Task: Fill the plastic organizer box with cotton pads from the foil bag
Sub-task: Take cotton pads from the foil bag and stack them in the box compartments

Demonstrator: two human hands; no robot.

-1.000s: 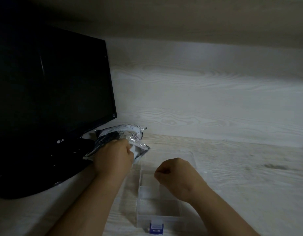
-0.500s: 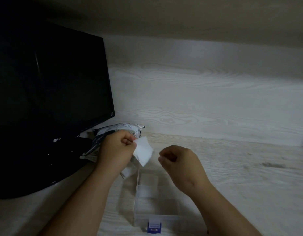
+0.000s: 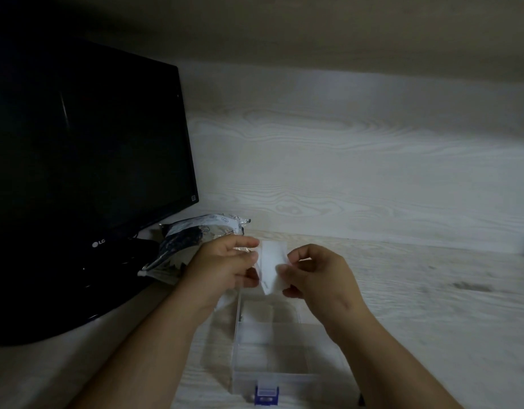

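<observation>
A soft, flat, white cotton pad (image 3: pixel 271 264) is held in the air over the far end of the clear plastic organizer box (image 3: pixel 235 335). The left hand (image 3: pixel 222 267) pinches one edge and the right hand (image 3: pixel 317 276) pinches the other, so each grip is clenched on the pad. The box has small see-through compartments and a blue latch (image 3: pixel 266 395). It sits on the pale, wood-grain worktop (image 3: pixel 432 305). The crinkly, shiny foil bag (image 3: pixel 193 237) lies behind the left hand, beside a black monitor (image 3: pixel 92 157).
</observation>
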